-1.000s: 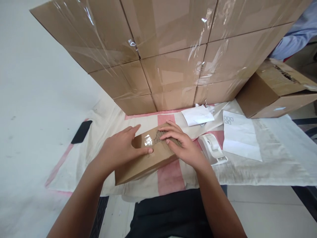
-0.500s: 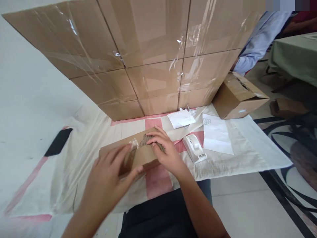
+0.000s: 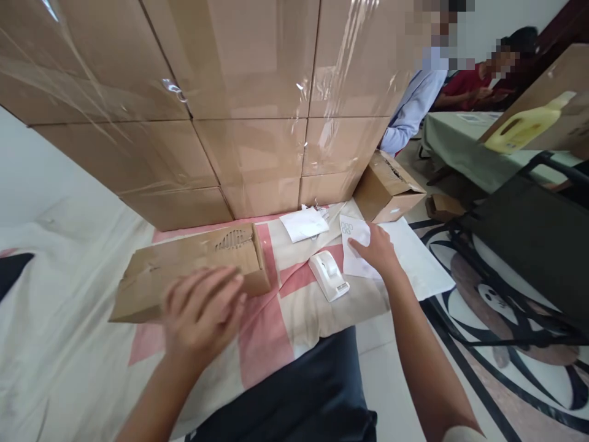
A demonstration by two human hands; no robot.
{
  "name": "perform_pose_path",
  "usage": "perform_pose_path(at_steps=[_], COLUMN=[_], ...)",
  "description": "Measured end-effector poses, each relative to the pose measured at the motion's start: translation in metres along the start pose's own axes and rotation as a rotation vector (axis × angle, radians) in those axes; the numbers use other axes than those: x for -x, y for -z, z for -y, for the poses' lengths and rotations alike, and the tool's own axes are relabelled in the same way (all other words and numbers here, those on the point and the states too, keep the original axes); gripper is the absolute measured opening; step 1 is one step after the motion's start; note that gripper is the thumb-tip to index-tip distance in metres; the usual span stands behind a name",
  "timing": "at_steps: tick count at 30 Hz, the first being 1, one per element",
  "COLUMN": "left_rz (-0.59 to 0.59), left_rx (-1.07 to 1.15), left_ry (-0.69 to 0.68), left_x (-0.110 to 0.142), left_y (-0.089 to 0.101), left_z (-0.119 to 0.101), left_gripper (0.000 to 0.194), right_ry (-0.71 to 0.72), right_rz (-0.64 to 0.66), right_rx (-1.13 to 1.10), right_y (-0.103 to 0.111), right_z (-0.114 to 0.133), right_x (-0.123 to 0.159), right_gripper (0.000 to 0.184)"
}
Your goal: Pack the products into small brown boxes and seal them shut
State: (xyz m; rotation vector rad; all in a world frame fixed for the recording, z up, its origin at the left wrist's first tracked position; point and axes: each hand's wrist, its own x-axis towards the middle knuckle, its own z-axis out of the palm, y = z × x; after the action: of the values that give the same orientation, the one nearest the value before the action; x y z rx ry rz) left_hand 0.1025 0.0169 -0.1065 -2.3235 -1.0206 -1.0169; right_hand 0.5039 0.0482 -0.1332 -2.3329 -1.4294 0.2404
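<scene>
A closed brown cardboard box [image 3: 184, 261] lies on the cloth-covered table, with a ragged patch of exposed corrugation on top near its right end. My left hand [image 3: 202, 316] hovers before its front side, slightly blurred, fingers loosely curved and holding nothing I can see. To the right, my right hand [image 3: 380, 248] is over a white paper sheet [image 3: 356, 261] with small printed boxes. Its thumb stands apart from the fingers and rests on or just above the sheet. Between my hands sits a white tape dispenser [image 3: 329, 276].
Stacked cartons [image 3: 257, 147] wrapped in clear film rise behind the table. Folded white paper [image 3: 304, 224] lies at their foot. Another carton [image 3: 389, 187] stands at the back right. Beyond are a person's blue sleeve [image 3: 411, 104], a yellow jug [image 3: 529, 126] and a dark chair [image 3: 529, 245].
My right hand has left the box and moved right to the paper sheet. The box has turned and shifted left; my left hand has come off its top. The view has swung right.
</scene>
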Motion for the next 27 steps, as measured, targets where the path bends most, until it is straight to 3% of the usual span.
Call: perform_pose_path(at_steps=[2, 4, 6, 8, 13, 18, 20, 22, 24, 27], left_rz=[-0.057, -0.026, -0.032, -0.001, 0.182, 0.256, 0.265, 0.271, 0.274, 0.248], left_rx=[0.148, 0.26, 0.329, 0.455, 0.764, 1.022, 1.187, 1.379, 1.554, 1.7], left_ry=[-0.176, -0.339, -0.421, -0.402, -0.145, 0.141, 0.304, 0.468, 0.619, 0.853], left_x=[-0.014, -0.029, -0.041, -0.046, -0.034, -0.026, -0.026, -0.026, -0.026, -0.025], left_y=[-0.015, -0.035, -0.06, -0.084, -0.124, -0.125, -0.12, -0.115, -0.111, -0.108], left_z=[-0.026, -0.052, -0.071, -0.082, -0.081, -0.076, -0.082, -0.092, -0.104, -0.117], left_gripper=[0.031, 0.022, 0.016, 0.015, 0.019, 0.02, 0.026, 0.046, 0.064, 0.062], right_ry=[-0.034, -0.04, -0.023, 0.003, 0.055, 0.136, 0.291, 0.544, 0.786, 0.919], right_rz=[0.052, 0.075, 0.072, 0.053, -0.044, -0.148, -0.26, -0.352, -0.323, -0.179], right_rx=[0.061, 0.116, 0.153, 0.173, 0.14, 0.032, -0.013, -0.053, -0.073, -0.079], right_y=[-0.009, -0.019, -0.025, -0.026, -0.02, -0.012, -0.009, -0.008, -0.009, -0.012], right_z=[-0.005, -0.002, 0.004, 0.009, 0.013, 0.02, 0.027, 0.035, 0.043, 0.051], right_x=[-0.01, -0.01, -0.004, 0.002, 0.012, 0.047, 0.07, 0.092, 0.11, 0.128], right_gripper=[0.09, 0.098, 0.092, 0.079, 0.05, 0.045, 0.044, 0.046, 0.051, 0.059])
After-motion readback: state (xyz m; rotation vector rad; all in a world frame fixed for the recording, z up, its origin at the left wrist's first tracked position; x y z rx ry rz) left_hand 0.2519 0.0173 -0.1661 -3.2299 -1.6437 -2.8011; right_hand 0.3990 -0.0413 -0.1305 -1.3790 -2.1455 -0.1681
